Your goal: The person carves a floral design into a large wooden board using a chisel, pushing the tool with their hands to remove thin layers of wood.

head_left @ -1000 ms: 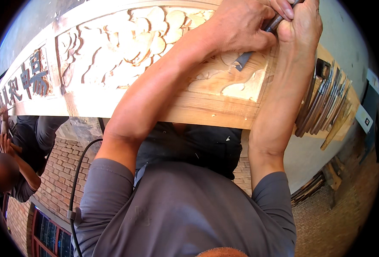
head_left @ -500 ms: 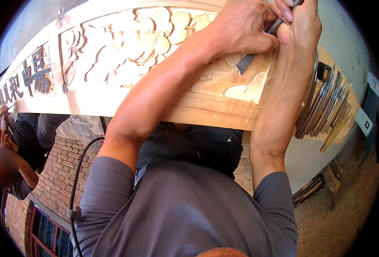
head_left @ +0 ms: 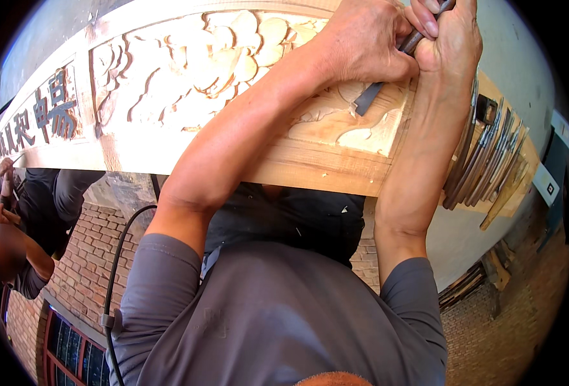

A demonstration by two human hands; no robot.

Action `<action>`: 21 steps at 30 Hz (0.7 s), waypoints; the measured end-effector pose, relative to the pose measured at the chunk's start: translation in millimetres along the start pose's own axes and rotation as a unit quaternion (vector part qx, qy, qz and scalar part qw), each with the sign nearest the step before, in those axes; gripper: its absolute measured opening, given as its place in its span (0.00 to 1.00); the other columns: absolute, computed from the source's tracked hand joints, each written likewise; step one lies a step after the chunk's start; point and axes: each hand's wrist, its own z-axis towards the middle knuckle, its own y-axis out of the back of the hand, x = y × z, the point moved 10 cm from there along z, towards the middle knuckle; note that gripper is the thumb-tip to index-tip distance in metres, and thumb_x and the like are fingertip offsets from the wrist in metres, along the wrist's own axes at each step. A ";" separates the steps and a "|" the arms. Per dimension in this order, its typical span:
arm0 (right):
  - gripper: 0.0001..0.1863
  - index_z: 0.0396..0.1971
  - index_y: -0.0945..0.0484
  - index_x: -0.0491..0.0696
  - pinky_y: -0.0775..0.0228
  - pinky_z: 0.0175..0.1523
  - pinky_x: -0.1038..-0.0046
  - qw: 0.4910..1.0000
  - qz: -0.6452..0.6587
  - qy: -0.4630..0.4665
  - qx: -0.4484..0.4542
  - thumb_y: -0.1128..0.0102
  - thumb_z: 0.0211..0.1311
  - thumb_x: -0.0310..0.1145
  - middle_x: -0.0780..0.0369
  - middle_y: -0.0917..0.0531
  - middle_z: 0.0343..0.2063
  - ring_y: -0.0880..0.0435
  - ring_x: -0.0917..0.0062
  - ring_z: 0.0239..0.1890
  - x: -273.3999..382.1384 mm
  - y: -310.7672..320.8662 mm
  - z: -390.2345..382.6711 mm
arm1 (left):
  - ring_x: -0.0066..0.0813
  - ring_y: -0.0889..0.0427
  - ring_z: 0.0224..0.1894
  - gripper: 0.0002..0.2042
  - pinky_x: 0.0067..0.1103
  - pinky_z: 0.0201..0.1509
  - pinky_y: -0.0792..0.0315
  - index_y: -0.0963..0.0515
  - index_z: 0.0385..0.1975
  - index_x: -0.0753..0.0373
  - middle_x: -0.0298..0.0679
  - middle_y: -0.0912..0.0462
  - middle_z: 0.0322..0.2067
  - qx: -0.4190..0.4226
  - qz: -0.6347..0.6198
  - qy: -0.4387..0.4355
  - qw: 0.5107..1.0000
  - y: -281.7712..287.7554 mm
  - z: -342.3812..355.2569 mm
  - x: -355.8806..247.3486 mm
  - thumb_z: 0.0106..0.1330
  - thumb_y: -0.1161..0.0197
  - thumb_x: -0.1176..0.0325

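Carved wooden panel (head_left: 188,96): long pale board lying flat on the table (head_left: 522,71), running left from the grip. Left stretch: cut characters filled dark (head_left: 36,119), look finished. Middle: cloud-and-scroll relief (head_left: 213,64), deep and rounded, reads as largely done. Section under the grip: outlines cut, ground shallower, flat uncarved patches (head_left: 368,132) remain, so by my read this end is what's left. Plain front edge (head_left: 323,170) below the grip untouched.

Row of spare carving chisels (head_left: 484,161) lies just right of the grip, blades fanned side by side on the table.

Carving chisel (head_left: 387,74): steel blade tip on the wood directly below the grip, shaft angled up to the right.

Left hand (head_left: 368,45): fingers pressed together around the chisel shaft low down, knuckles on the panel. Right hand (head_left: 448,42): closed on the shaft above it, wrist resting on the board's right end.

Another person (head_left: 14,251) sits far left, below table level, well apart.
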 end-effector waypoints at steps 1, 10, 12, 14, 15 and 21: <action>0.28 0.24 0.33 0.59 0.51 0.15 0.80 1.000 0.001 0.007 0.011 0.50 0.88 0.57 0.70 0.33 0.17 0.43 0.85 0.11 0.8 -2.4 -0.9 | 0.53 0.19 0.32 0.13 0.42 0.41 0.23 0.27 0.14 0.68 0.52 0.22 0.19 0.000 0.000 0.000 1.000 1.8 0.4 -1.8 0.45 0.29 0.68; 0.27 0.26 0.31 0.58 0.51 0.15 0.79 1.000 0.015 -0.005 0.013 0.50 0.88 0.58 0.70 0.33 0.16 0.43 0.85 0.10 1.0 -6.1 -4.0 | 0.51 0.20 0.28 0.13 0.40 0.39 0.23 0.29 0.14 0.67 0.49 0.24 0.17 0.001 -0.020 0.020 1.000 0.4 0.8 3.5 0.45 0.30 0.70; 0.27 0.26 0.31 0.57 0.51 0.15 0.79 1.000 0.021 -0.016 0.015 0.51 0.88 0.58 0.70 0.32 0.16 0.43 0.85 0.10 -1.2 -4.7 -2.9 | 0.49 0.21 0.28 0.13 0.39 0.38 0.23 0.30 0.14 0.66 0.47 0.25 0.16 0.024 -0.033 0.048 0.998 -1.6 1.1 7.6 0.45 0.30 0.71; 0.27 0.26 0.31 0.57 0.51 0.15 0.79 0.999 0.027 -0.020 0.014 0.51 0.88 0.58 0.70 0.33 0.16 0.43 0.85 0.10 -1.9 -3.4 -3.6 | 0.48 0.21 0.28 0.13 0.39 0.39 0.23 0.30 0.14 0.66 0.47 0.25 0.16 0.031 -0.027 0.064 0.997 -1.1 1.8 2.8 0.45 0.30 0.71; 0.27 0.26 0.31 0.57 0.51 0.15 0.79 0.999 0.026 -0.019 0.013 0.51 0.88 0.58 0.70 0.33 0.16 0.43 0.85 0.10 -2.0 -1.4 -3.4 | 0.47 0.21 0.28 0.13 0.38 0.40 0.23 0.30 0.14 0.66 0.46 0.26 0.16 0.039 -0.021 0.081 0.996 -2.5 1.5 3.6 0.46 0.29 0.72; 0.27 0.26 0.32 0.57 0.52 0.14 0.79 0.998 0.050 -0.027 0.028 0.51 0.88 0.58 0.71 0.34 0.16 0.43 0.85 0.10 -4.8 1.6 -7.3 | 0.47 0.19 0.31 0.13 0.37 0.50 0.20 0.30 0.15 0.64 0.46 0.25 0.17 0.001 -0.044 0.000 0.999 -1.0 -2.2 -4.8 0.46 0.29 0.72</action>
